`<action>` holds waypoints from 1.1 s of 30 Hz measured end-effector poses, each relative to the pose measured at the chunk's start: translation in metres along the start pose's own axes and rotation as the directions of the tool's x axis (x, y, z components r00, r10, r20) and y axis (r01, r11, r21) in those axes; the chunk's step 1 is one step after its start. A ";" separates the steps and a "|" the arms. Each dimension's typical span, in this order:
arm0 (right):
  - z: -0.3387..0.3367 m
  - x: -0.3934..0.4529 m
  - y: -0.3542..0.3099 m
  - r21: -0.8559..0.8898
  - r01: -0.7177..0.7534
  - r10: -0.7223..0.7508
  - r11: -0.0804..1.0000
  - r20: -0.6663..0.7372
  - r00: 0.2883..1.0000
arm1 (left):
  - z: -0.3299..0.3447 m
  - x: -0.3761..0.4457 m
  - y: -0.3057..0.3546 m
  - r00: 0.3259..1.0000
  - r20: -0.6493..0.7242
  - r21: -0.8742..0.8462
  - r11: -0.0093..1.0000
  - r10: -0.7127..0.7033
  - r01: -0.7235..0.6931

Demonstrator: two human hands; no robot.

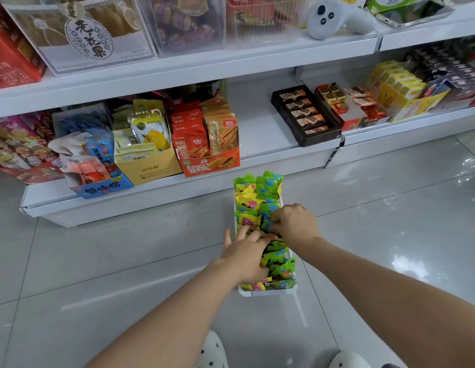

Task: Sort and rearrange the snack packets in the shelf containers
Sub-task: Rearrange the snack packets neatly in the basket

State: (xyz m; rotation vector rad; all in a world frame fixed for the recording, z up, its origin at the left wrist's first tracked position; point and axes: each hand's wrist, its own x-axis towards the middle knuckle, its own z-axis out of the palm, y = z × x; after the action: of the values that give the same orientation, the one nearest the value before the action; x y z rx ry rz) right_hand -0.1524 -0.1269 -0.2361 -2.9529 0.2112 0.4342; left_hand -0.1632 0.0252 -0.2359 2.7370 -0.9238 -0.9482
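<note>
The white tiled floor (pixel 124 261) is carrying a narrow white container (pixel 268 292), pulled out in front of the bottom shelf (pixel 263 134). The container's long axis is running from 6 o'clock, near the person, toward 12 o'clock, at the shelf edge. A bare stretch of shelf is lying just beyond its far end, between the orange papaya-print box (pixel 209 163) at 11 o'clock and the dark chocolate tray (pixel 305 118) at 1 o'clock; that gap looks like the open room for sliding it back.

The green and yellow snack packets (pixel 260 192) are filling the container end to end. Both hands are working at its middle. The left hand (pixel 244 258) is reaching in from 7 o'clock, fingers fairly straight and lying across the packets. The right hand (pixel 294 224) is coming from 4 o'clock, curled, seemingly pinching a packet, though blur is hiding the fingertips. Floor is lying open at 3 and 9 o'clock.
</note>
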 end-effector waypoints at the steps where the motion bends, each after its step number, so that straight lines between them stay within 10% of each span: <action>1: 0.006 0.003 0.000 -0.047 -0.010 0.009 0.999 -0.020 1.000 | 0.001 0.000 -0.001 1.000 0.000 0.004 1.000 0.001 -0.001; 9: -0.005 0.017 0.018 0.136 0.074 -0.097 0.988 0.176 0.980 | -0.005 0.009 -0.004 0.998 -0.065 -0.031 1.000 -0.001 -0.001; 13: -0.012 0.023 0.031 0.239 0.050 -0.029 0.970 -0.088 0.996 | -0.006 0.017 -0.001 0.996 -0.088 -0.039 0.999 0.006 -0.009; 23: 0.016 0.024 0.005 0.136 -0.029 0.045 0.990 -0.118 0.992 | -0.002 0.007 -0.001 1.000 -0.031 0.001 1.000 -0.004 0.004; 29: -0.047 0.001 0.043 0.604 0.129 -0.040 0.787 -0.158 0.987 | -0.013 0.010 0.005 0.997 -0.011 -0.193 0.978 -0.082 0.078; 33: -0.111 -0.031 0.052 0.797 0.145 0.002 0.586 -0.180 0.984 | -0.041 -0.008 0.016 0.950 -0.247 -0.594 0.804 -0.190 0.006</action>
State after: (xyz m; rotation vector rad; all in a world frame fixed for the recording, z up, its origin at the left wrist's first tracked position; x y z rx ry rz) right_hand -0.1598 -0.1926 -0.1283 -2.0535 0.2266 0.0331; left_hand -0.1521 0.0124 -0.1943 2.3013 -0.3469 -0.6581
